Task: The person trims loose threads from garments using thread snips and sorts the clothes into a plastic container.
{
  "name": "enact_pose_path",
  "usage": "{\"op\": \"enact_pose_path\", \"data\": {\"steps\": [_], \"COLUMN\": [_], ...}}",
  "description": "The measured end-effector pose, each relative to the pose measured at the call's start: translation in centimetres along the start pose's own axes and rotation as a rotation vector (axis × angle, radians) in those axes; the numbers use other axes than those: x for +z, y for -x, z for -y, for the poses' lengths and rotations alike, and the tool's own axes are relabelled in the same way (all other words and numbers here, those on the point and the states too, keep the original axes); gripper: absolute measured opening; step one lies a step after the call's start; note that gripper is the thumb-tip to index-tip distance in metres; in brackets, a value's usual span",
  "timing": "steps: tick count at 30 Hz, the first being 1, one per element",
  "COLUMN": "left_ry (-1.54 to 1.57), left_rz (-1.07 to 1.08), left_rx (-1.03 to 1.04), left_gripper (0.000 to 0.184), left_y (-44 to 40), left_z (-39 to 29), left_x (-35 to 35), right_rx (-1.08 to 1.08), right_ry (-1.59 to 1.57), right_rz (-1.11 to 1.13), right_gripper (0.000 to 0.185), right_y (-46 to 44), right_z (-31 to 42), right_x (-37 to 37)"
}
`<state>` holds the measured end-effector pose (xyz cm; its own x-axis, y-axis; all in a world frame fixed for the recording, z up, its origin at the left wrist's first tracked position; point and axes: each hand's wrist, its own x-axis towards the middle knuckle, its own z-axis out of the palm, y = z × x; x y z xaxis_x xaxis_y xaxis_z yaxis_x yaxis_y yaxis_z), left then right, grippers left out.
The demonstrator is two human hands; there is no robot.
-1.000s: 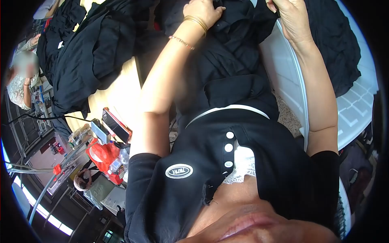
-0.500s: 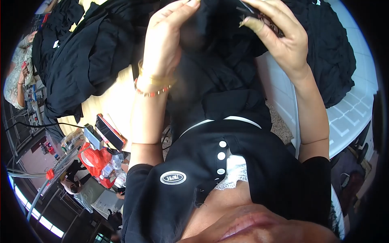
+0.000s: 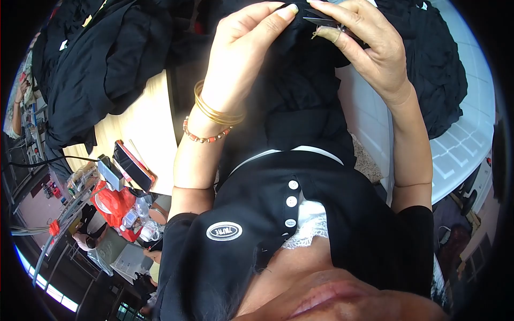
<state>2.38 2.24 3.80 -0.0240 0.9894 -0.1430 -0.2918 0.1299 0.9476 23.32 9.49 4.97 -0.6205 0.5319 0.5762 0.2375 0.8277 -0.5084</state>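
Observation:
My left hand (image 3: 249, 40), with gold bangles and a beaded bracelet at its wrist, is closed near the top of the view. Its thumb and fingertips pinch an edge of black fabric (image 3: 289, 59). My right hand (image 3: 369, 45) is curled around a pair of small dark thread snips (image 3: 318, 21), whose pointed blades face the fabric by my left fingertips. A tan wrap (image 3: 329, 35) covers the right thumb tip. Black cloth hangs below both hands and over my lap.
Piled black garments (image 3: 107, 69) lie on a wooden table (image 3: 142, 112) at left, near a phone (image 3: 134, 166). More black cloth (image 3: 433, 75) rests on a white plastic surface (image 3: 463, 144) at right. A red bag (image 3: 112, 203) and another person's arm (image 3: 17, 115) are farther left.
My left hand has moved right, closer to my right hand, and pinches the cloth there. The snips' blades now show more clearly, pointing left. The view has shifted slightly.

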Motion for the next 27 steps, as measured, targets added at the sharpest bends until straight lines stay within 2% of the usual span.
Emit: {"op": "enact_pose_path", "data": {"steps": [4,6,8,9,11,13,14,16,19,21,23,27], "left_ry": [-0.016,-0.008,0.005,-0.063,-0.201,-0.380,-0.416,-0.521,-0.400,-0.222,-0.022,0.084], "left_rz": [0.006,0.011,0.016,0.026,0.048,0.033,0.000,-0.073,-0.065,-0.020,-0.015,0.084], "left_rx": [-0.005,0.017,0.054,0.092,0.167,0.226,0.246,0.294,0.166,0.164,0.119,0.077], "left_gripper": [0.017,0.016,0.015,0.015,0.014,0.016,0.017,0.018,0.018,0.023,0.026,0.027], "left_y": [0.2,0.2,0.2,0.1,0.1,0.1,0.1,0.0,0.3,0.6,0.9,1.1], "left_z": [-0.3,-0.2,0.3,0.5,1.1,1.3,1.5,2.3,2.6,2.7,2.0,1.5], "left_x": [0.0,0.1,0.6,0.7,0.7,0.3,0.3,-0.3,-1.3,-1.6,-1.0,-1.9], "right_rx": [-0.008,0.064,0.259,0.417,0.581,0.594,0.691,0.529,0.492,0.677,0.672,0.622], "right_ry": [-0.027,-0.221,-0.414,-0.507,-0.589,-0.562,-0.610,-0.626,-0.656,-0.739,-0.662,-0.497], "right_rz": [-0.005,-0.039,-0.016,0.023,0.080,0.117,0.105,-0.112,-0.264,-0.224,-0.234,-0.171], "right_gripper": [0.032,0.027,0.020,0.017,0.012,0.011,0.009,0.010,0.013,0.013,0.012,0.010], "right_y": [0.1,-0.1,-0.1,0.1,0.4,0.9,1.1,0.9,0.6,0.1,0.2,0.9], "right_z": [-0.5,-0.3,0.0,0.3,0.2,-1.0,-1.3,-1.4,-2.2,-1.1,-1.6,-3.2], "right_x": [0.0,0.3,0.6,0.7,0.8,0.6,0.2,0.6,0.3,-1.7,-1.5,-0.1]}}
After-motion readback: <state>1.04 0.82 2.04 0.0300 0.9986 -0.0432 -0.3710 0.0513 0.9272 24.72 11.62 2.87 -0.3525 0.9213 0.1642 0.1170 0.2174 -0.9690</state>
